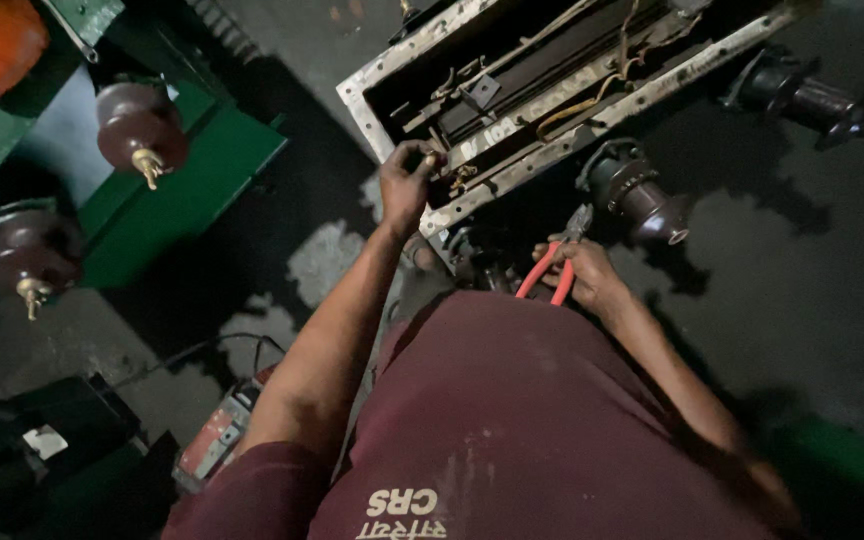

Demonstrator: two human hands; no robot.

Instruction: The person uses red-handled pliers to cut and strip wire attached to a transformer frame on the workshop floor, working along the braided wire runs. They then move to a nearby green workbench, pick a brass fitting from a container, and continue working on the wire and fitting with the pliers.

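Observation:
My left hand (407, 182) reaches into the near corner of an open, oily metal tank (592, 110) with a pale bolted rim, its fingers closed on a small part by the rim. My right hand (584, 278) grips pliers with red handles (550, 270), jaws pointing up toward a dark brown insulator bushing (640, 195) on the tank's side. Inside the tank lie dark bars, brackets and a yellowish wire. My maroon shirt fills the lower frame.
A green tank cover (187, 175) at the left carries two brown bushings with brass studs (140, 130). Another dark bushing (812, 100) sticks out at the upper right. A red and grey box (214, 438) with a cable lies on the dark, stained floor.

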